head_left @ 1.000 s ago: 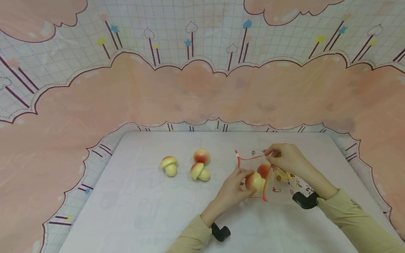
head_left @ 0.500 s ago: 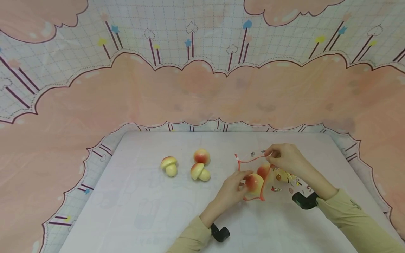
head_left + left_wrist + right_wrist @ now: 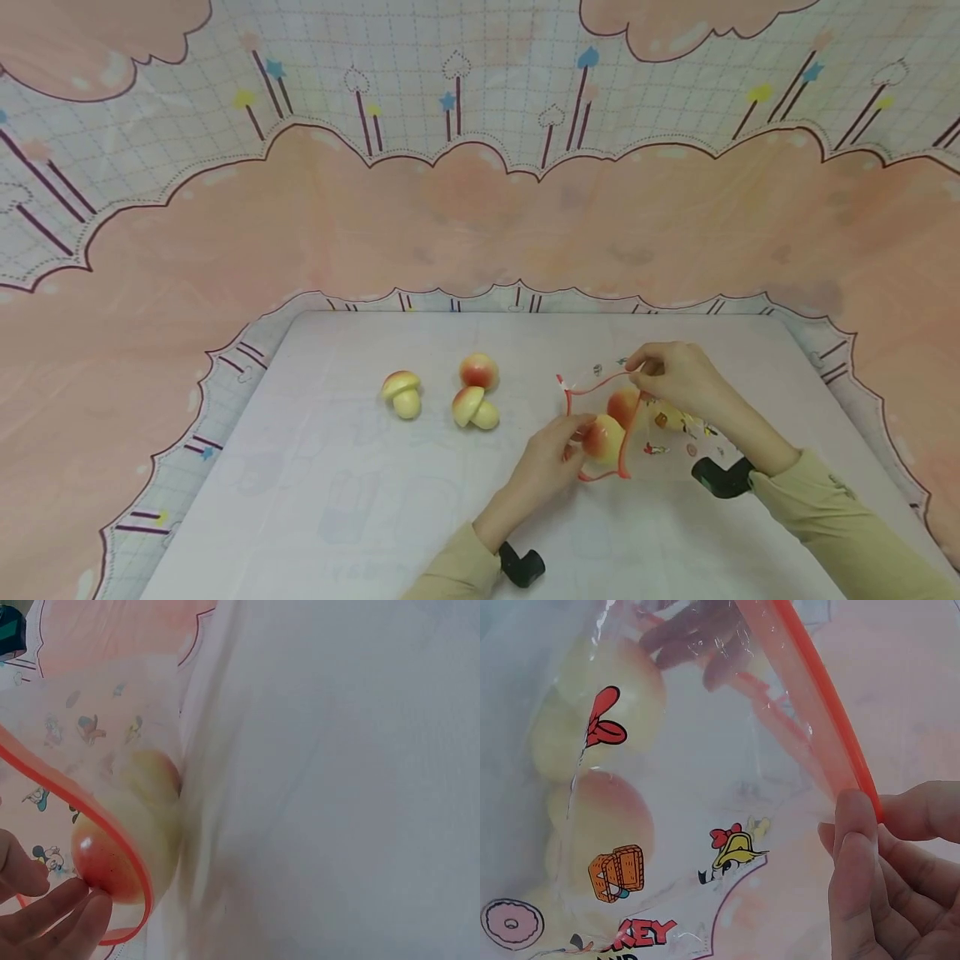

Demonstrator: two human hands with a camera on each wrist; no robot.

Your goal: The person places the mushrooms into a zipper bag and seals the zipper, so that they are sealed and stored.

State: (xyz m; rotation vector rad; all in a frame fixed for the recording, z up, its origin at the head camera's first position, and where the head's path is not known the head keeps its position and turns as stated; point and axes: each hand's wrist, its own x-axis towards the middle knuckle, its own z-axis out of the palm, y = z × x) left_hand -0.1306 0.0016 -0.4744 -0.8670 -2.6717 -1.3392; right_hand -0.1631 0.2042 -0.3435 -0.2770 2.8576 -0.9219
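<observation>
In the head view, a clear plastic zip bag [image 3: 675, 450] with a red-orange zip edge and cartoon prints lies at the table's right, its mouth facing left. My right hand [image 3: 671, 371] pinches the upper lip of the mouth between thumb and fingers, as the right wrist view shows up close. A toy mushroom [image 3: 109, 862] with a glossy red-and-yellow cap sits just within the mouth. Fingertips of my left hand [image 3: 551, 454] touch its cap, with the thumb apart from it. Another toy mushroom [image 3: 622, 406] lies behind it in the bag, with more yellow shapes deeper inside.
Left of the bag on the white table [image 3: 300, 500] lie a toy mushroom [image 3: 406, 404] on its own, and a second mushroom [image 3: 468, 407] touching a third mushroom [image 3: 478, 371], of which mainly the round cap shows. A patterned peach cloth [image 3: 450, 242] hangs behind the table.
The left hand has moved the mushroom farther into the bag mouth, loosened its grip and drawn back slightly left. The right hand has stayed on the bag's lip.
</observation>
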